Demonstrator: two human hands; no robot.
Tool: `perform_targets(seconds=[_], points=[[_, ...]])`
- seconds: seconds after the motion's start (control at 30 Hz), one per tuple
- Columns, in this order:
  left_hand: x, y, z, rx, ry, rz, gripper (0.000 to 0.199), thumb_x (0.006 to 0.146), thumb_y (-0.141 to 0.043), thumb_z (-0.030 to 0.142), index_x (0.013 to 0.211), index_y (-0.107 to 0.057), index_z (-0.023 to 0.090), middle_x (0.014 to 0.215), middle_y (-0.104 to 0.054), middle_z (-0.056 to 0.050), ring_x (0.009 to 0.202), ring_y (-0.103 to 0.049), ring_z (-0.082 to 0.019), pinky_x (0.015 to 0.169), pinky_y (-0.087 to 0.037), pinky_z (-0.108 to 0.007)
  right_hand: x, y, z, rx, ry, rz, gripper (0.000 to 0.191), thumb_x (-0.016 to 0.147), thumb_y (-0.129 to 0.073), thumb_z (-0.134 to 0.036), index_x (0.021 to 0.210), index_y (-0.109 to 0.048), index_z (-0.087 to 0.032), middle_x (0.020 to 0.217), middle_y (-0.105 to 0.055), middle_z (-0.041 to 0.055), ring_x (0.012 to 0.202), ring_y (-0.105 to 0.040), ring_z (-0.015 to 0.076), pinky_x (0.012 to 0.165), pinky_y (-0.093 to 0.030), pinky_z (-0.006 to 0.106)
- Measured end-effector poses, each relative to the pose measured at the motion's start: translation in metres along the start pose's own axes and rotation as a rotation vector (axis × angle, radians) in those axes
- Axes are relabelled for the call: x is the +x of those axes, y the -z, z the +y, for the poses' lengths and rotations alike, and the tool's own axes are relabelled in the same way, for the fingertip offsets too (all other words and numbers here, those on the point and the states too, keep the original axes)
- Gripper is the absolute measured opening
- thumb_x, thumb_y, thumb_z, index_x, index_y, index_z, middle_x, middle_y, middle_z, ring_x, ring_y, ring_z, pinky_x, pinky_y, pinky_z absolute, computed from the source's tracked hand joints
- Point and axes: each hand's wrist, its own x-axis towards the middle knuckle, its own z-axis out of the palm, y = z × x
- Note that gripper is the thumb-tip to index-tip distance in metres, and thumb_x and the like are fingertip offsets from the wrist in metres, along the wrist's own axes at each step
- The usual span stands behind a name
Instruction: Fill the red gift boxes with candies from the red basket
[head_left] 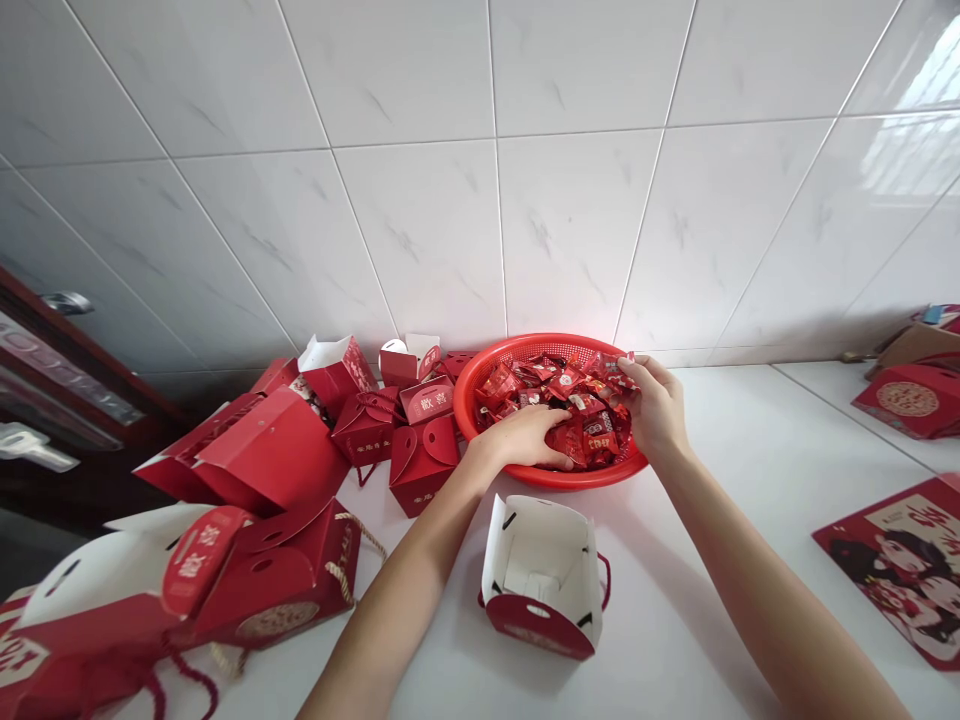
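Observation:
A red plastic basket (480, 348) against the wall holds many red-wrapped candies (566, 382). My left hand (529, 435) reaches over its near rim, thumb and fingers apart among the candies; some fingertips are hidden. At the basket's right side, my right hand (658, 405) is closed in a pinch on a red-wrapped candy (622, 366). Below the basket, between my forearms, stands an open red gift box (541, 560) with a white inside and a cord handle; no candy shows in it.
Several red gift boxes (424, 465) crowd the left, some closed, others with raised flaps. A large box with a rope handle (281, 580) sits nearer. At right are a printed red bag or box (900, 570) and another red box (907, 400). A tiled wall (420, 230) rises behind.

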Motion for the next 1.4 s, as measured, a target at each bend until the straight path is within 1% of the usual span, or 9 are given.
perform_targets(seconds=[0.13, 0.27, 0.37, 0.6, 0.77, 0.97, 1.13, 1.23, 1.4], points=[[0.0010, -0.0020, -0.0013, 0.096, -0.001, 0.066, 0.059, 0.096, -0.060, 0.041, 0.150, -0.053, 0.019, 0.146, -0.060, -0.013, 0.139, -0.053, -0.031, 0.112, -0.043, -0.038, 0.0003, -0.0002, -0.0003, -0.013, 0.002, -0.001, 0.026, 0.061, -0.084, -0.037, 0.063, -0.064, -0.021, 0.066, -0.063, -0.0031, 0.057, -0.055, 0.0123, 0.052, -0.050, 0.026], [-0.0005, -0.0001, 0.0019, 0.150, 0.015, 0.063, 0.048, 0.090, -0.063, 0.036, 0.136, -0.065, 0.020, 0.132, -0.068, -0.012, 0.125, -0.062, -0.031, 0.103, -0.049, -0.037, 0.0003, -0.0003, -0.0009, -0.010, -0.006, 0.000, 0.027, 0.059, -0.085, -0.037, 0.063, -0.064, -0.021, 0.066, -0.063, -0.0031, 0.057, -0.055, 0.0123, 0.050, -0.049, 0.025], [-0.0022, 0.0024, 0.0053, 0.153, 0.037, 0.036, 0.055, 0.081, -0.069, 0.034, 0.135, -0.065, 0.020, 0.134, -0.068, -0.013, 0.123, -0.063, -0.033, 0.102, -0.051, -0.039, 0.0002, -0.0002, -0.0010, -0.017, -0.002, -0.007, 0.027, 0.059, -0.085, -0.038, 0.063, -0.064, -0.021, 0.066, -0.064, -0.0026, 0.058, -0.055, 0.0128, 0.050, -0.050, 0.025], [-0.0027, 0.0021, 0.0033, 0.078, 0.088, 0.019, 0.079, 0.079, -0.077, 0.054, 0.147, -0.055, 0.021, 0.151, -0.057, -0.013, 0.140, -0.051, -0.035, 0.113, -0.042, -0.040, 0.0006, 0.0003, -0.0002, -0.039, 0.011, -0.023, 0.029, 0.061, -0.085, -0.039, 0.064, -0.062, -0.022, 0.067, -0.064, -0.0025, 0.059, -0.057, 0.0134, 0.052, -0.051, 0.027], [-0.0017, 0.0019, 0.0027, 0.089, 0.092, 0.007, 0.064, 0.085, -0.073, 0.048, 0.142, -0.060, 0.022, 0.146, -0.061, -0.011, 0.137, -0.054, -0.033, 0.108, -0.045, -0.036, 0.0013, 0.0008, -0.0003, -0.025, -0.013, -0.032, 0.028, 0.061, -0.085, -0.039, 0.064, -0.063, -0.022, 0.068, -0.065, -0.0022, 0.059, -0.058, 0.0139, 0.049, -0.050, 0.027], [-0.0017, 0.0026, 0.0042, 0.116, 0.085, 0.013, 0.057, 0.086, -0.072, 0.046, 0.137, -0.062, 0.022, 0.140, -0.064, -0.011, 0.132, -0.057, -0.033, 0.103, -0.047, -0.036, 0.0017, 0.0014, -0.0010, -0.012, -0.026, -0.038, 0.029, 0.060, -0.086, -0.040, 0.063, -0.065, -0.021, 0.066, -0.064, -0.0025, 0.055, -0.056, 0.0122, 0.047, -0.049, 0.026], [-0.0037, 0.0049, 0.0077, 0.154, 0.079, 0.024, 0.043, 0.084, -0.073, 0.049, 0.116, -0.070, 0.020, 0.124, -0.071, -0.012, 0.115, -0.066, -0.033, 0.094, -0.051, -0.037, 0.0047, 0.0021, -0.0005, 0.002, -0.054, -0.052, 0.032, 0.060, -0.087, -0.043, 0.064, -0.065, -0.020, 0.067, -0.063, -0.0023, 0.052, -0.056, 0.0123, 0.048, -0.050, 0.029], [-0.0044, 0.0056, 0.0084, 0.159, 0.086, 0.030, 0.044, 0.082, -0.074, 0.050, 0.113, -0.071, 0.019, 0.122, -0.071, -0.013, 0.113, -0.067, -0.034, 0.092, -0.052, -0.039, 0.0072, 0.0026, -0.0005, 0.047, -0.104, -0.049, 0.033, 0.059, -0.089, -0.043, 0.065, -0.065, -0.020, 0.066, -0.063, -0.0024, 0.052, -0.055, 0.0121, 0.046, -0.047, 0.027], [-0.0030, 0.0057, 0.0047, 0.099, 0.086, 0.059, 0.059, 0.074, -0.081, 0.042, 0.128, -0.068, 0.022, 0.130, -0.071, -0.011, 0.120, -0.065, -0.034, 0.098, -0.052, -0.038, 0.0091, 0.0033, -0.0006, 0.081, -0.158, -0.036, 0.033, 0.058, -0.089, -0.041, 0.065, -0.064, -0.021, 0.065, -0.063, -0.0015, 0.052, -0.053, 0.0129, 0.043, -0.047, 0.028]])
